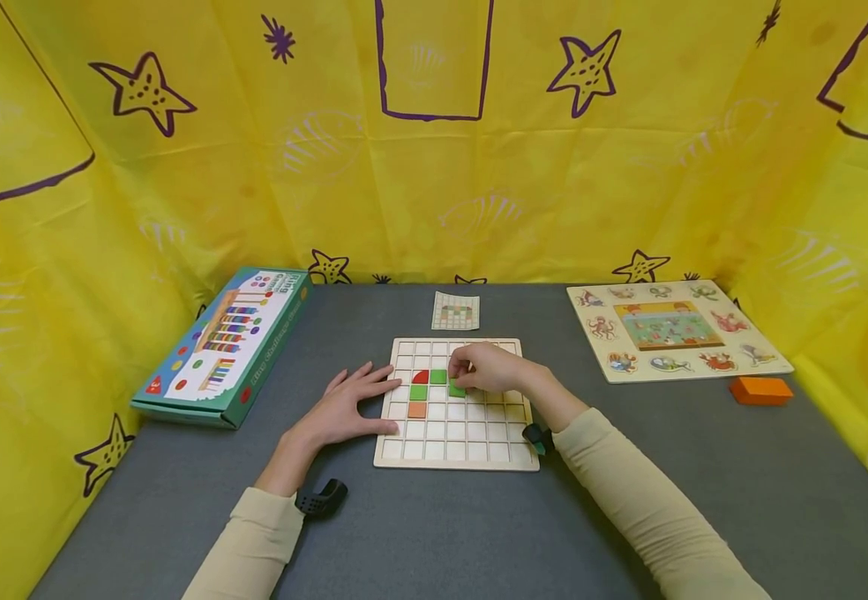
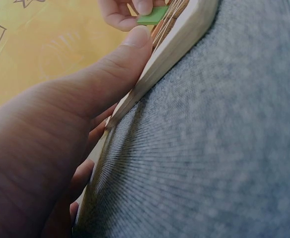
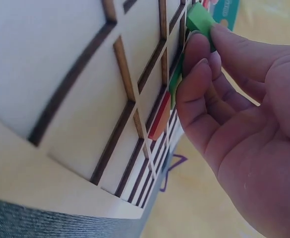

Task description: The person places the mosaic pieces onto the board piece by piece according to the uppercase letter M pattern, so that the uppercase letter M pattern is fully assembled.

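Observation:
A wooden grid board [image 1: 455, 461] with white square cells lies flat on the grey table. My left hand [image 1: 344, 407] rests at its left edge, fingers spread, with the thumb touching the rim in the left wrist view. Over the board's middle, my right hand [image 1: 496, 367] pinches a green square tile [image 3: 200, 20] between thumb and fingers. To the left of that tile, the cells hold a red quarter-round tile [image 1: 421, 377], another green tile [image 1: 438, 377], a green tile [image 1: 419, 392] under the red one and an orange tile [image 1: 417, 409] below that.
Behind the board lies a small pattern card [image 1: 456, 312]. A boxed ring game [image 1: 235, 346] stands at the left. On the right are a sea-animal puzzle board [image 1: 680, 332] and an orange block [image 1: 760, 391]. Yellow patterned cloth [image 1: 434, 192] encloses the table's back and sides.

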Demonstrator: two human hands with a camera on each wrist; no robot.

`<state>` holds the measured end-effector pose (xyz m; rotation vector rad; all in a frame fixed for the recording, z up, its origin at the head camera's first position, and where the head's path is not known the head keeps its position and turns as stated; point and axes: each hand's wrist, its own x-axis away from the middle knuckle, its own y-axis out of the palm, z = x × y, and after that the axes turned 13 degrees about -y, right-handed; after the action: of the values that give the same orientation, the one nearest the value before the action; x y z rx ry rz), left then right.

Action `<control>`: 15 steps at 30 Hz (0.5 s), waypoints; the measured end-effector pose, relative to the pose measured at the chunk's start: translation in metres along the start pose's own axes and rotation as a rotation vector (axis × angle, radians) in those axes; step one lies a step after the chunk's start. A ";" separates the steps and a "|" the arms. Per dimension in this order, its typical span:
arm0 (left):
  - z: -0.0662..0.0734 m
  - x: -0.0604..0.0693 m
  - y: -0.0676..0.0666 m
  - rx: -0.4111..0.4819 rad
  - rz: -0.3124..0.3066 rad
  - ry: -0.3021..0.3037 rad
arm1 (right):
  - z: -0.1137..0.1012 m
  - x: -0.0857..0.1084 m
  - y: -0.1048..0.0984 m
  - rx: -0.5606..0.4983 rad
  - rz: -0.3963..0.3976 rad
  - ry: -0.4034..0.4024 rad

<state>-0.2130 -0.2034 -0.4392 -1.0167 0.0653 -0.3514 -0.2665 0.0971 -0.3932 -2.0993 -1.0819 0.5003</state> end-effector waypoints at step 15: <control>0.001 0.000 -0.001 -0.002 -0.003 -0.005 | -0.007 0.004 -0.001 0.063 -0.014 -0.029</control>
<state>-0.2129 -0.2032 -0.4383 -1.0201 0.0596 -0.3517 -0.2603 0.0982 -0.3877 -2.0346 -1.0826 0.5531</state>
